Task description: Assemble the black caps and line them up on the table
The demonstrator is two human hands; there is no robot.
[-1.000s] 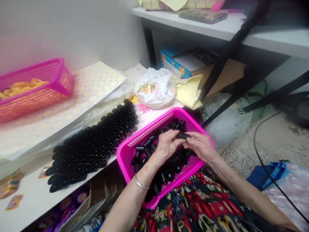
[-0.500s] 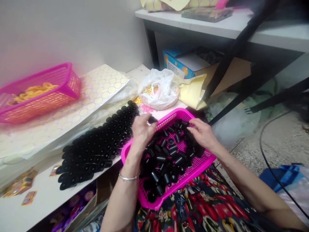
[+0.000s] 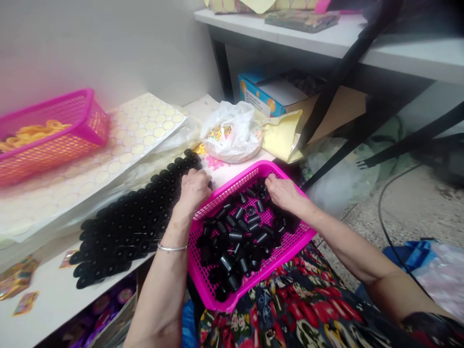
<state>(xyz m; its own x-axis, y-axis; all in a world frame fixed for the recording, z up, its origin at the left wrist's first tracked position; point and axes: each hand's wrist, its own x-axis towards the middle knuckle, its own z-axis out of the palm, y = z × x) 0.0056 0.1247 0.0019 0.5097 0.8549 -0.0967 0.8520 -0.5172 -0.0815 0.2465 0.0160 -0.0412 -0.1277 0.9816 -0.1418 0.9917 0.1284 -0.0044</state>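
A pink mesh basket (image 3: 250,302) sits on my lap, holding many loose black plastic caps (image 3: 235,235), short cylinders lying in all directions. To its left, a tightly packed block of upright black caps (image 3: 123,227) stands in rows on the white table. My left hand (image 3: 195,187) is closed at the right edge of that block, with a dark bit of a black cap showing by its fingertips. Inside the basket's far end, my right hand (image 3: 284,193) pinches at a black cap; its fingertips partly hide the piece.
A pink basket with yellow rings (image 3: 97,121) stands on sheets of round stickers (image 3: 145,121) at left. Behind are a plastic bag of coloured beads (image 3: 235,137), a yellow packet (image 3: 281,135) and a blue box (image 3: 261,94). Black metal legs (image 3: 333,130) rise at right.
My left hand has moved left, from over the basket's rim to the block of caps, carrying a black cap. My right hand has stayed at the basket's far end, fingers now lower among the caps.
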